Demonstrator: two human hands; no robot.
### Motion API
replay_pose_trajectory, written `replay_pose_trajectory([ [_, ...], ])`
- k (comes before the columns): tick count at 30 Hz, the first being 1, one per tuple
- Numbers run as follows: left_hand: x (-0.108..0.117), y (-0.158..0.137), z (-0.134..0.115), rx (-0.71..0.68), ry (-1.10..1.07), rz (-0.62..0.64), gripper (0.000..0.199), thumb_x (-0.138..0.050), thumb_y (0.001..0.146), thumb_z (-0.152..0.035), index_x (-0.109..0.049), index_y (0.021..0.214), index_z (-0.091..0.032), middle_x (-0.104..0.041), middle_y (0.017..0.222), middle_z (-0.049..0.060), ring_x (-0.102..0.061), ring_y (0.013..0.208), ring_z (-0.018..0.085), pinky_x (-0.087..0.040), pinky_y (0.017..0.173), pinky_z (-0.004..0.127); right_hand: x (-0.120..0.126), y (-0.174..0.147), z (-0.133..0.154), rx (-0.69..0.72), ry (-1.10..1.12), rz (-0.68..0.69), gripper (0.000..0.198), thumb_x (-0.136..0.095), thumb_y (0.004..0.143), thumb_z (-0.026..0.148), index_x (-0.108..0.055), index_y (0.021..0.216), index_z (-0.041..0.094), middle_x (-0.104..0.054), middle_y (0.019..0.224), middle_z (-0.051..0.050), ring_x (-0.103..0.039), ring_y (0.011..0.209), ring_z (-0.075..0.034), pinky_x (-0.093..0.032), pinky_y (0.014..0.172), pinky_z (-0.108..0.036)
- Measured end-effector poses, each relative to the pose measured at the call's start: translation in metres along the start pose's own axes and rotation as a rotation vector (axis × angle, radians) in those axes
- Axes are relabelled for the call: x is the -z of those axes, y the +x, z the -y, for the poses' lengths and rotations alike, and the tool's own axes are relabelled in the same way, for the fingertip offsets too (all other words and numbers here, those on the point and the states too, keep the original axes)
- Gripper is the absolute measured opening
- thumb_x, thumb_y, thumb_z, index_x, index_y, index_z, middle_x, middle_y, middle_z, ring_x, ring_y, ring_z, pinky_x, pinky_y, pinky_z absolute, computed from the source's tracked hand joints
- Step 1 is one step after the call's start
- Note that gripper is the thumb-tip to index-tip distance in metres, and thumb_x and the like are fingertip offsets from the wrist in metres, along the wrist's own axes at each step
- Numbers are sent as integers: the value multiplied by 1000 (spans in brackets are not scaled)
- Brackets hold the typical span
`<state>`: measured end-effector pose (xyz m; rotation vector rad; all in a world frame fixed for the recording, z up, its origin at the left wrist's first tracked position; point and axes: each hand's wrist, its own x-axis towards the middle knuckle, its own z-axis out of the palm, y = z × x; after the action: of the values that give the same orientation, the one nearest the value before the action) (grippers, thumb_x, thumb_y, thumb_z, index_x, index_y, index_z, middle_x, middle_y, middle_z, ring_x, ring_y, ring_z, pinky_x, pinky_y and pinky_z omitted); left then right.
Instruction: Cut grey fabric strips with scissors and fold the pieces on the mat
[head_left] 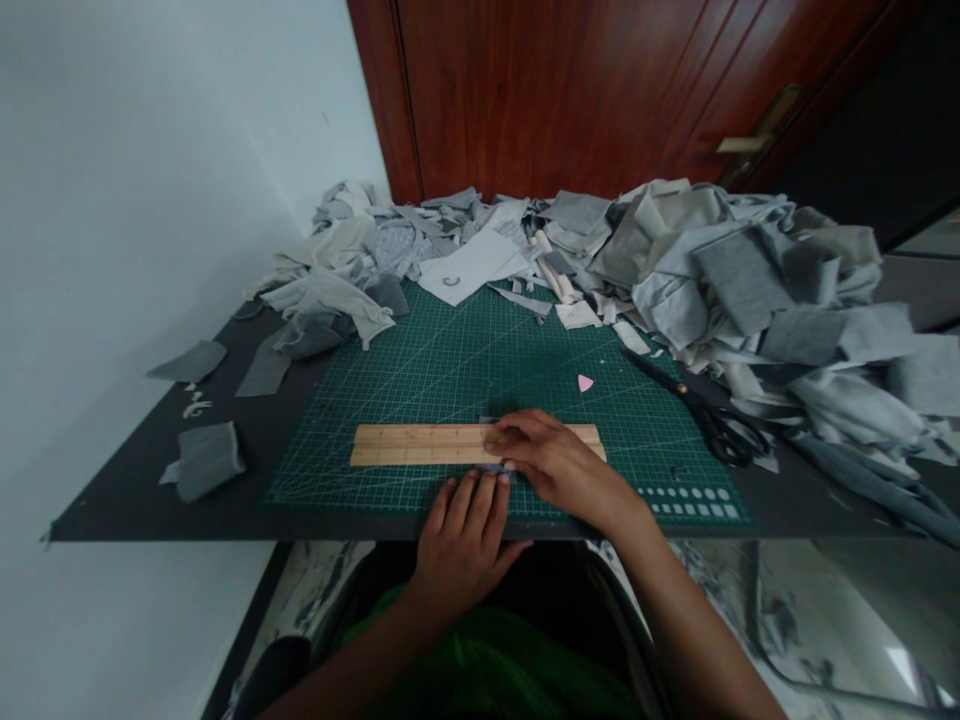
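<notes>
A wooden ruler (pixel 420 445) lies crosswise on a green cutting mat (pixel 450 365). Over the ruler's middle, my right hand (pixel 559 460) is closed, with bent fingers gripping and pressing it and the thumb near its front edge. A small grey fabric piece (pixel 489 467) shows under the ruler, mostly hidden by the hands. My left hand (pixel 469 535) lies flat at the front of the mat, fingers stretched out, their tips touching the fabric just below the ruler. A pink triangular tailor's chalk (pixel 585 383) rests beyond the ruler to the right.
Black-handled scissors (pixel 724 425) lie open at the mat's right edge. A large heap of grey fabric scraps (pixel 750 275) covers the right; another fabric pile (pixel 330 270) lies back left. White paper (pixel 472 265) sits at the back. A folded grey piece (pixel 210 460) is at left.
</notes>
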<state>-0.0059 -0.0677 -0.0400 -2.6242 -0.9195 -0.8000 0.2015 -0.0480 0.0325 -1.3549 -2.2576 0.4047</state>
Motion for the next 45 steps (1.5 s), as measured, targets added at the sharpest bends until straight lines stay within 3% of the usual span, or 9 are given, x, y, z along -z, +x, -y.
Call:
replay_pose_trajectory([
  [7, -6, -9, 2, -36, -7, -107, 62, -61, 96, -58, -64, 140, -14, -74, 124, 15, -63, 121, 31, -39, 114, 46, -2, 0, -3, 3, 12, -17, 40, -60, 94, 1, -74, 125, 23, -66, 133, -12, -57, 127, -28, -51, 108, -50],
  [13, -6, -11, 2, -108, -37, -196, 50, -64, 96, -55, -71, 128, -17, -78, 114, 9, -67, 112, 26, -40, 115, 43, -4, 0, -4, 5, 16, -24, 37, -61, 96, 4, -74, 125, 21, -67, 133, -12, -56, 127, -28, -50, 109, -49],
  [18, -4, -5, -5, -12, -18, -87, 59, -49, 103, -56, -66, 133, -8, -73, 129, 17, -64, 123, 30, -36, 117, 47, -5, -1, -5, 1, 11, -26, 36, -60, 96, 4, -74, 125, 21, -66, 135, -13, -56, 127, -28, -50, 109, -49],
  [23, 0, -2, -7, 27, -70, -15, 63, -47, 103, -58, -66, 133, -7, -71, 131, 18, -63, 123, 33, -38, 113, 48, -3, -1, -4, 4, 1, -27, 34, -59, 97, 5, -74, 125, 20, -66, 134, -12, -56, 127, -28, -49, 110, -48],
  [35, -1, -4, -4, -11, -101, -95, 55, -51, 102, -56, -71, 125, -10, -76, 120, 15, -67, 115, 31, -41, 107, 46, -5, -1, -6, 31, -11, -13, 39, -59, 93, -1, -75, 123, 20, -65, 136, -13, -55, 129, -28, -48, 111, -49],
  [41, 2, 0, -4, -20, -109, -91, 56, -47, 104, -55, -71, 122, -8, -76, 118, 16, -68, 112, 31, -41, 105, 47, -3, -2, -7, 28, 44, -36, 29, -70, 95, 18, -75, 123, 20, -66, 135, -13, -56, 130, -30, -46, 112, -51],
  [45, 1, -3, -1, -47, -129, -137, 51, -52, 103, -52, -71, 120, -9, -77, 115, 14, -69, 110, 30, -42, 104, 46, -4, -3, -7, 30, 39, -38, 30, -72, 94, 17, -75, 124, 19, -66, 137, -14, -54, 132, -31, -45, 113, -52],
])
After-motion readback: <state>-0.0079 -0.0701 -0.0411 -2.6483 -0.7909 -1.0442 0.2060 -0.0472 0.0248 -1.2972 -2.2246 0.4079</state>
